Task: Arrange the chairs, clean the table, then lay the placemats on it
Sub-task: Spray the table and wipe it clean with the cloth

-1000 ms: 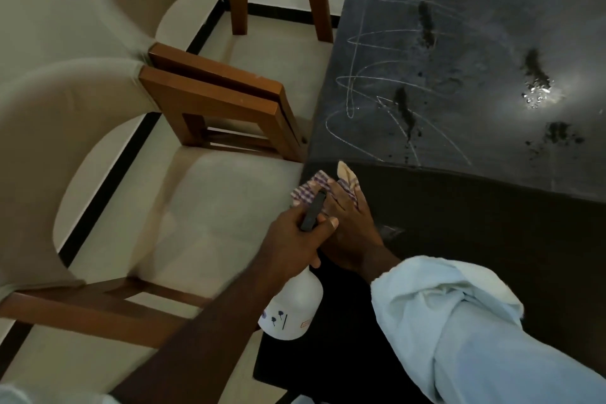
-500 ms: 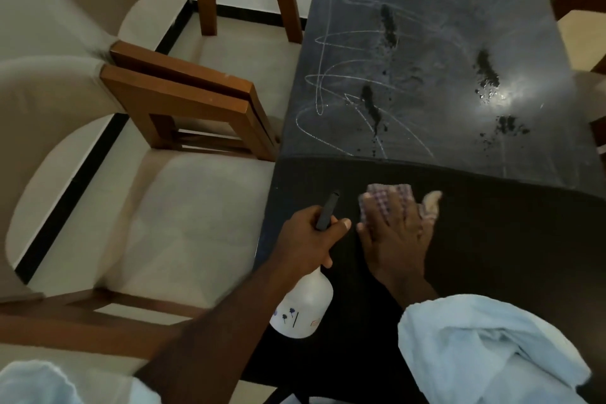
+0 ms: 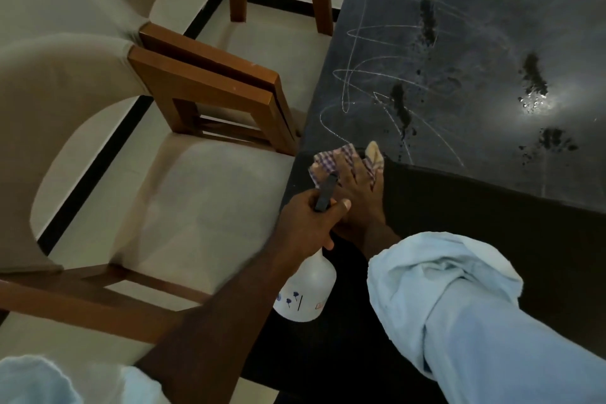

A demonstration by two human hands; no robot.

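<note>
Black table [image 3: 475, 59]: right hand [image 3: 355, 193] presses cloth [image 3: 331, 157], left hand [image 3: 305, 223] grips bottle [image 3: 308, 292].

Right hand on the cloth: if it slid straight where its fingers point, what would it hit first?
Nothing solid, it seems. The right hand lies flat on the checked cloth, fingers pointing up the table. First it would likely cross the white scribbles; the dark smear sits slightly right.

We find the table [image 3: 492, 43] top open beyond the cloth [image 3: 331, 157], bearing only chalk lines [image 3: 357, 75] and dark wet smears [image 3: 401, 105]. Along its left edge stand the near chair [image 3: 203, 203] and far chair [image 3: 282, 43]. Their wooden arms [image 3: 203, 88] leave only a narrow gap. At the near corner, the left hand [image 3: 305, 223] with its spray bottle [image 3: 308, 289] crowds the right hand [image 3: 357, 193].
</note>
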